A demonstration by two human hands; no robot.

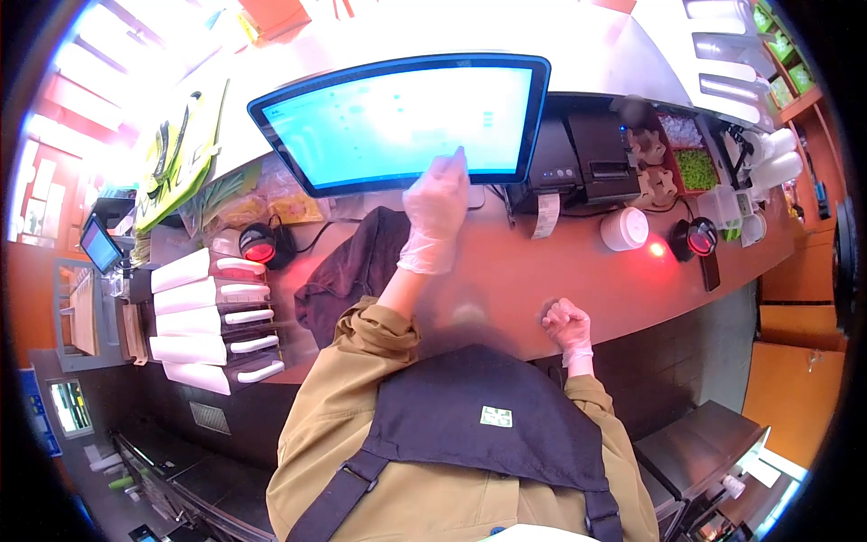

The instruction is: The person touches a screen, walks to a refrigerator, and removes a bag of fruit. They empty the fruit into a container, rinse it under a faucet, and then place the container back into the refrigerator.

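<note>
My left hand (437,212), in a thin clear glove, reaches up to a wide touchscreen monitor (388,135). Its index finger is stretched out at the lower right part of the lit screen, while the other fingers are curled with nothing visible in them. Lower down, at the counter's front edge, my right hand (569,327) is gloved too and closed like a fist. Whatever it may hold is hidden. Below my left wrist a dark crumpled cloth (348,280) lies on the counter (506,280).
Two black printers (587,167) stand right of the monitor, one with a paper slip (547,215) hanging out. A white round tub (624,229) and a red-lit scanner (701,237) sit farther right. Another scanner (259,244) and several white-handled containers (217,321) are at left.
</note>
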